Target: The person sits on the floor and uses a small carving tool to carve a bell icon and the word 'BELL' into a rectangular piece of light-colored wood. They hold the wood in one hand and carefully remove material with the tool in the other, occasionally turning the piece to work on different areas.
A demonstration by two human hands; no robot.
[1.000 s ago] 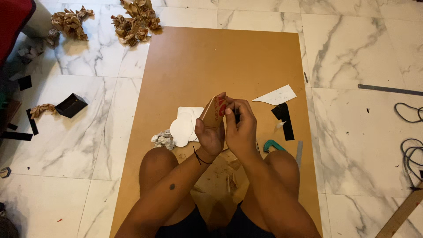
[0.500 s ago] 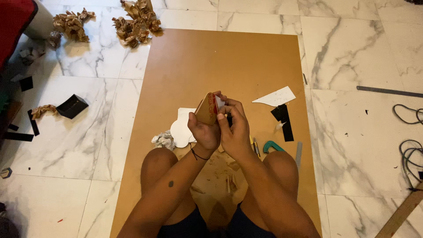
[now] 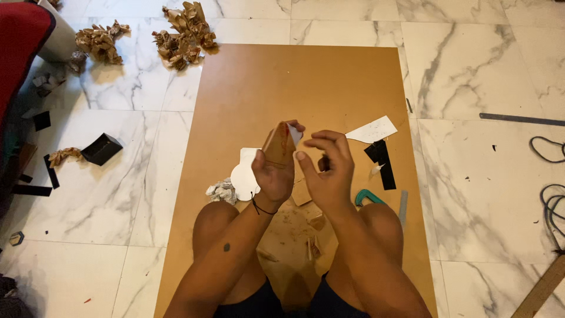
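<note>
White marble-veined tile floor (image 3: 482,76), w/ large flat brown cardboard sheet (image 3: 306,82) laid on it, knees resting at near end. Scattered around: crumpled brown paper heaps (image 3: 182,29) top left, small black box (image 3: 101,148) left, black strips (image 3: 381,162) & white paper scrap (image 3: 372,129) right, white rounded cutout (image 3: 244,176) on sheet. Left hand (image 3: 273,176) w/ grip closed round small tan cardboard piece (image 3: 279,144), held above sheet centre; long axis near upright, tip pointing away from body, tilted slightly right. Right hand (image 3: 329,171) just beside, fingers curled, loosely spread, holding nothing visible.
</note>
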